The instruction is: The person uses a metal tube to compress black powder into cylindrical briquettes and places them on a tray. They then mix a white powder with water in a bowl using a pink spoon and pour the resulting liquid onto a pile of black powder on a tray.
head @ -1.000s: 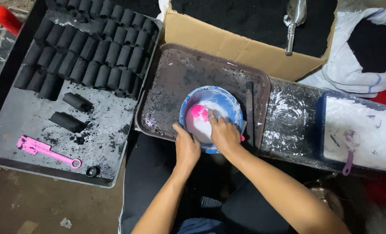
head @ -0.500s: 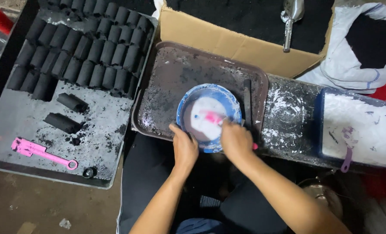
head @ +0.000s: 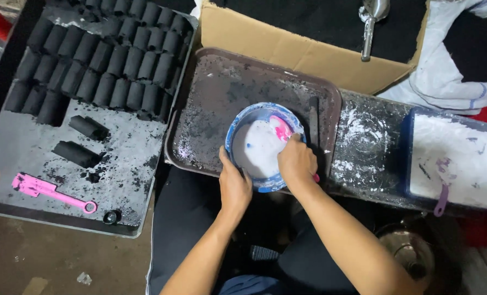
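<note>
Mixing stage, as we read it: our left hand (head: 233, 186) grips the near rim of the blue bowl (head: 238, 127) and steadies it, while our right hand (head: 296, 162) is clenched around a pink spatula (head: 281, 129) whose blade sits in the white paste (head: 260, 146) at the far right of the bowl. The bowl rests on the brown tray (head: 221, 87), close to its near edge, just in front of our knees.

The next move, we judge, calls for a firm hold on the rim so the bowl does not skid on the dusty tray, and a scraping sweep along the wall where paste clings.

The paste looks smooth and wet, spread thin across the bowl floor, with a blue speck or two showing through. The bowl's rim is smeared white and grey.

To the left, a black tray (head: 14, 147) carries rows of black cylinders (head: 101, 60), two more lying loose, and a pink tool (head: 49, 190). To the right, a blue tub (head: 456, 164) holds white powder with a purple scoop (head: 443, 188). A cardboard box (head: 287, 49) stands behind.
</note>
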